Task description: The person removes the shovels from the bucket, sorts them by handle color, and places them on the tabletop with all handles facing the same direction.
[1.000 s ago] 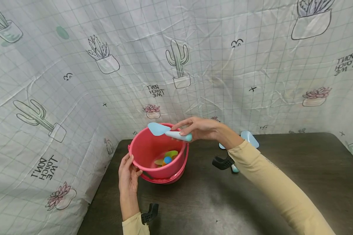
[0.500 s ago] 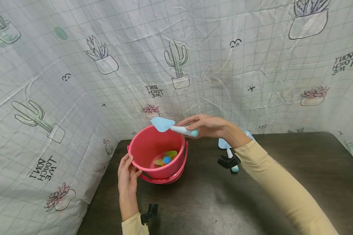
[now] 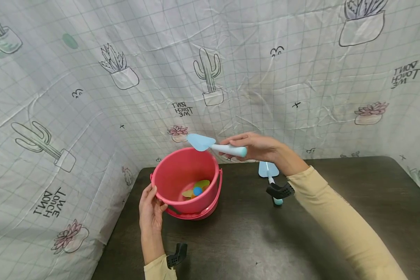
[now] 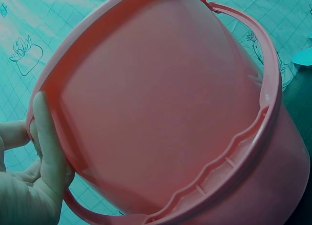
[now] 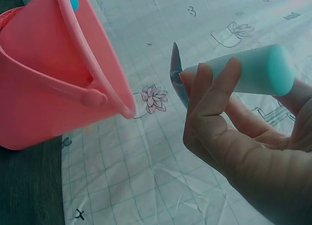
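We see the left hand with its fingers closed narrowly on the rim of the red plastic bucket on the dark worktop, which we take as steadying it, while a yellow-green toy with a round blue centre lies inside. We find the right hand's fingers pinching the white handle of a light-blue-bladed toy shovel, raised near the bucket's far-right rim without touching it, probably held there so the blade points freely outward; a second light-blue, white-handled shovel lies to the right.
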`<state>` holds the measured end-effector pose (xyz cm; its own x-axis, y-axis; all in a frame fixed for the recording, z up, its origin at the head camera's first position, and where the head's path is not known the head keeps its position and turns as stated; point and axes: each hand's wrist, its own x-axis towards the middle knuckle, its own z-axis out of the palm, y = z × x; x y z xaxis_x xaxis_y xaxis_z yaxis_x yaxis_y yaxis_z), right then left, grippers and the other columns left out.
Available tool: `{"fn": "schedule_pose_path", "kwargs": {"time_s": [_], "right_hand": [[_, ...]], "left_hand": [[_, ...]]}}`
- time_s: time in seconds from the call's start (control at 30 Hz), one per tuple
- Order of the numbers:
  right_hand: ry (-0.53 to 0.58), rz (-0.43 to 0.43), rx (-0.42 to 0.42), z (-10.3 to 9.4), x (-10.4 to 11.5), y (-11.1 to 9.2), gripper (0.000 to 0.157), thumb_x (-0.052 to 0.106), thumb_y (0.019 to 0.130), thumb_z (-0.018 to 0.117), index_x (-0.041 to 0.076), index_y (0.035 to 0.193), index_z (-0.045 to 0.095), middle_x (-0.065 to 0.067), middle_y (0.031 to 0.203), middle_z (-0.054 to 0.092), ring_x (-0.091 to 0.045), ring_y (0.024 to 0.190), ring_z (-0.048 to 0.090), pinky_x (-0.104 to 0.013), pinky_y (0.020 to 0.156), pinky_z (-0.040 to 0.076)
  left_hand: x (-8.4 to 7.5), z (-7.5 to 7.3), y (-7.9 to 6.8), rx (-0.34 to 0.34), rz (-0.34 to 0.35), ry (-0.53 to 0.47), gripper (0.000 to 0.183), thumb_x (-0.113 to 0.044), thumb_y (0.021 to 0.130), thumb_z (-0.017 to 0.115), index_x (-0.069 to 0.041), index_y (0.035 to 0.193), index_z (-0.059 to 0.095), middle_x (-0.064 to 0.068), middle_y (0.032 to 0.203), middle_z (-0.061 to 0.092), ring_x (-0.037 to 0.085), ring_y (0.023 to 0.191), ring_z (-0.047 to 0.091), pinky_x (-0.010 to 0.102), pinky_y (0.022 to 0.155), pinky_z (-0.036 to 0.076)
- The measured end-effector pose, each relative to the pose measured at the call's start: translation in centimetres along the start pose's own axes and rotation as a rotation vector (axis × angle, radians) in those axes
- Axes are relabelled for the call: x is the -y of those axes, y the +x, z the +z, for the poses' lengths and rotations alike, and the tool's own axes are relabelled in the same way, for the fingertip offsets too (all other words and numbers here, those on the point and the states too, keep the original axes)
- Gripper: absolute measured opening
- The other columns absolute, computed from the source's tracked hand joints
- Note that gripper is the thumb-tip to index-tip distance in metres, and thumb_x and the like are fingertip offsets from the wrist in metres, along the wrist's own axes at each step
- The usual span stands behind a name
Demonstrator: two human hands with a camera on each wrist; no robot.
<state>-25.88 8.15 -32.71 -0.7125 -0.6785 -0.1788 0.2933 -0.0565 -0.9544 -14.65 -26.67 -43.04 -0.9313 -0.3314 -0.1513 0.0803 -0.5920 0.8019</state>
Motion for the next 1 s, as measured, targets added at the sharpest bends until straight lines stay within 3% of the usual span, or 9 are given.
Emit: {"fn": "schedule_pose_path", "kwargs": {"time_s": [0.2,0.53,0.67,0.8,1.0], "right_hand": [[-0.01,-0.011,-0.006,-0.8,0.2,-1.3,0.032,0.012,0.109,0.048,0.019,0.117,0.078,-0.006,0.117,0.072,-0.023,0.106,0.061,-0.028,0.079,0.045],[0.001,-0.022,-0.098,-2.6,0.2,-4.2,0.032,0.004,0.103,0.054,0.015,0.125,0.074,-0.003,0.124,0.067,-0.023,0.109,0.054,-0.033,0.08,0.049],[0.012,-0.024,-0.121,-3.4,-0.2,-5.3,0.035,0.0,0.101,0.056,0.015,0.128,0.072,-0.004,0.126,0.062,-0.021,0.105,0.057,-0.032,0.081,0.052],[0.032,-0.026,-0.123,-4.3,-0.6,-6.5,0.036,-0.002,0.1,0.056,0.012,0.131,0.068,-0.004,0.123,0.068,-0.02,0.102,0.064,-0.031,0.08,0.054],[0.057,-0.036,-0.157,-6.0,-1.0,-8.3,0.038,-0.004,0.1,0.056,0.014,0.132,0.068,-0.005,0.126,0.07,-0.02,0.109,0.066,-0.029,0.083,0.055]], "left_hand": [[0.1,0.0,-0.4,-0.004,0.002,0.001,0.03,-0.013,0.107,0.058,-0.004,0.135,0.051,0.009,0.105,0.07,0.013,0.072,0.07,0.023,0.053,0.059],[0.1,-0.1,-0.8,-0.008,-0.013,-0.023,0.031,-0.013,0.107,0.059,-0.004,0.135,0.051,0.007,0.101,0.071,0.013,0.07,0.07,0.024,0.053,0.059],[0.2,0.0,-0.8,-0.007,-0.023,-0.019,0.031,-0.013,0.106,0.06,-0.005,0.136,0.052,0.007,0.103,0.071,0.013,0.071,0.07,0.024,0.053,0.059],[0.3,0.0,-0.9,-0.02,-0.025,-0.016,0.029,-0.014,0.106,0.061,-0.007,0.133,0.055,0.007,0.105,0.071,0.013,0.072,0.069,0.023,0.053,0.059],[0.2,-0.2,-0.9,-0.019,-0.011,-0.025,0.028,-0.012,0.107,0.059,-0.005,0.133,0.054,0.006,0.097,0.069,0.013,0.066,0.064,0.022,0.05,0.057]]}}
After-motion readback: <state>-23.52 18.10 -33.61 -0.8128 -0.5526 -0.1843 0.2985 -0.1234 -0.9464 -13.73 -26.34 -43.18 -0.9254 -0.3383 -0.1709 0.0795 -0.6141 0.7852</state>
